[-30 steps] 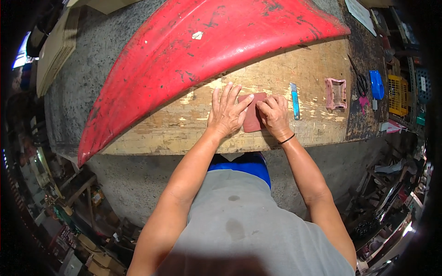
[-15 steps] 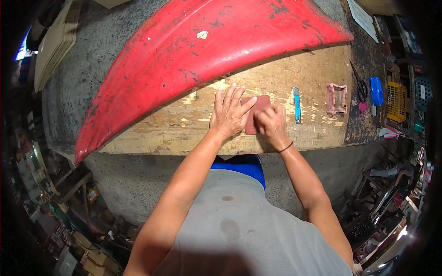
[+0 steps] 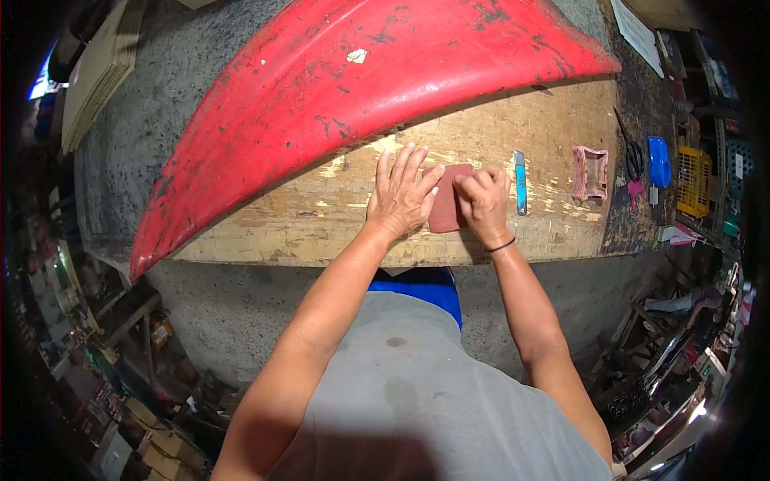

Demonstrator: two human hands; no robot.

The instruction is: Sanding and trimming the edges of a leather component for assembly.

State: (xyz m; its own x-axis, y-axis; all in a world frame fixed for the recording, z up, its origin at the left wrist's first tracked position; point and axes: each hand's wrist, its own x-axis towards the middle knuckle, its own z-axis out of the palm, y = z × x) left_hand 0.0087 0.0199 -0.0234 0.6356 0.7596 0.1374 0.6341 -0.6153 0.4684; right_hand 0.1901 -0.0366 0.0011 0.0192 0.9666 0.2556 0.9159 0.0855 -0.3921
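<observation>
A small reddish-brown flat piece (image 3: 450,200), its material unclear, lies on the wooden board (image 3: 321,228) in front of me. My left hand (image 3: 400,192) rests flat on the board with fingers spread, the thumb reaching onto the piece's left edge. At the piece's right side, my right hand (image 3: 484,200) is closed, fingertips curled under; whether they pinch its edge or some small thing is hidden. To the right of that hand lies a blue utility knife (image 3: 520,184). Beyond both hands stretches a large, scuffed red curved panel (image 3: 361,88).
A pink open frame-like block (image 3: 590,173) sits right of the knife. Dark-handled scissors (image 3: 634,159) and a blue tool (image 3: 659,162) lie on the dark strip farther right. Stacked sheets (image 3: 100,76) stand at far left; a yellow basket (image 3: 692,180) is at the right.
My right hand has shifted a little to the right and away from me, uncovering more of the reddish-brown piece. My left hand stays in nearly the same place.
</observation>
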